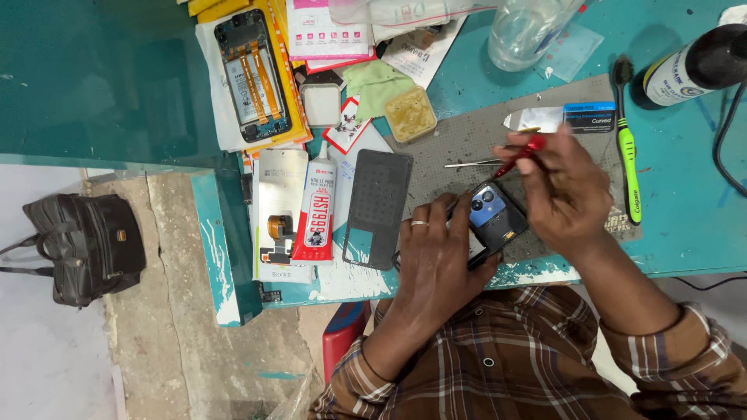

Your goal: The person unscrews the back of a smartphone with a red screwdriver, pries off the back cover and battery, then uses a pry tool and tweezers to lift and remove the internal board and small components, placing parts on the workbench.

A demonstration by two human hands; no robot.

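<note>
your left hand (436,260) clamped the small dark phone with the blue camera block (494,218) from its near end, fingers pressed onto its edges, at the near edge of the grey work mat (467,140) close to the worktop's front edge. your right hand (564,190) pinched a red-handled screwdriver (523,152), thumb and fingers closed on the shaft, tip angled down toward the phone's top by the camera. the phone lay back side up; i could not tell whether its cover was seated or loose. judged early to midway: tool applied, nothing lifted off that phone. its long axis ran diagonally, camera end toward the far right, bottom end toward you. a dark perforated rectangular plate (377,206) and a white-and-red glue tube (315,214) lay left of it; metal tweezers (475,163) lay just beyond it.
</note>
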